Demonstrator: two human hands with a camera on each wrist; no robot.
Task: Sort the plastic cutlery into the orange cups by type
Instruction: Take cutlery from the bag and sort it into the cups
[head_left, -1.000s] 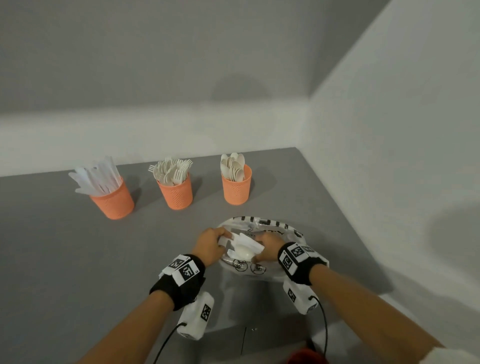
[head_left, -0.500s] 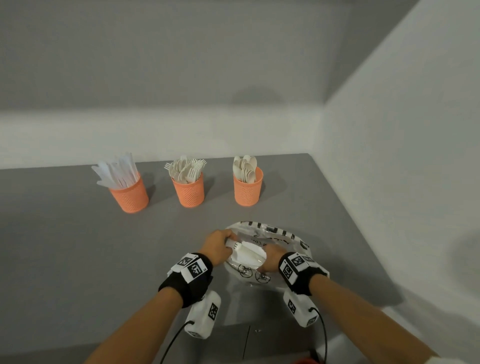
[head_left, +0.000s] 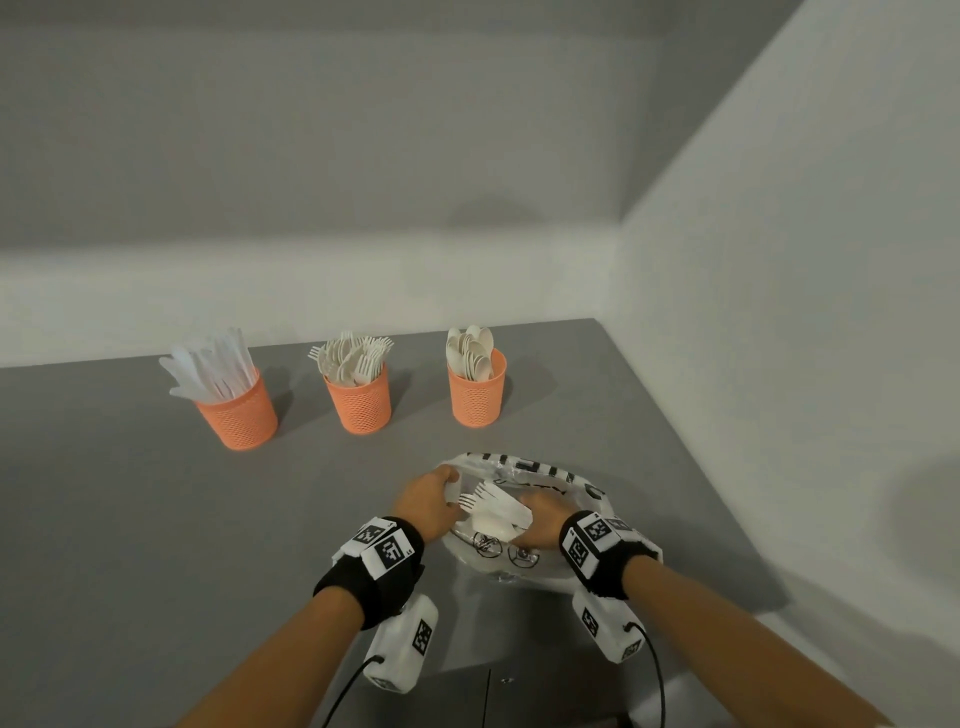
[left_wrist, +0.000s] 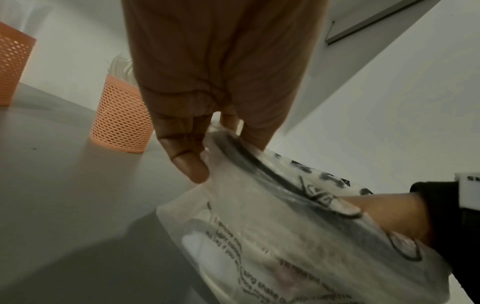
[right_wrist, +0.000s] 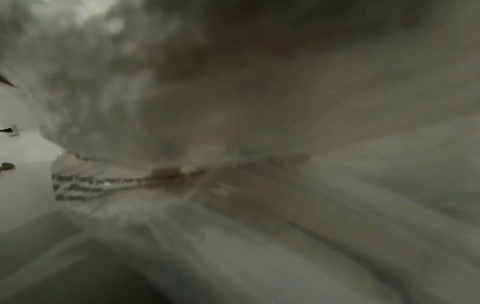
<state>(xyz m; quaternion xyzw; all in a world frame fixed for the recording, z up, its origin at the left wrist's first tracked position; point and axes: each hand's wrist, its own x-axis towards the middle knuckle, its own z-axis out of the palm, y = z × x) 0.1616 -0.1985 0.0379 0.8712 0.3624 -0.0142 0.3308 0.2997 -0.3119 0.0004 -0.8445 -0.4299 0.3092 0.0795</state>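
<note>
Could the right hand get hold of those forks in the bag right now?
Probably yes. The right hand is already reaching into the plastic bag, beside the forks, while the left hand holds the bag's edge open. Whether it grips them cannot be told.

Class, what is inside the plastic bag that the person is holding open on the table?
Inside the bag: white plastic cutlery, with fork tines showing, and the right hand reaching in. The left hand grips the rim. Anything under the pile is covered.

- Three orange mesh cups in a row at 11 to 12 o'clock: knife cup (head_left: 236, 410), fork cup (head_left: 358, 397), spoon cup (head_left: 476, 391).
- White cutlery bundle (head_left: 496, 512) in printed bag (head_left: 545, 478), 6 o'clock.
</note>
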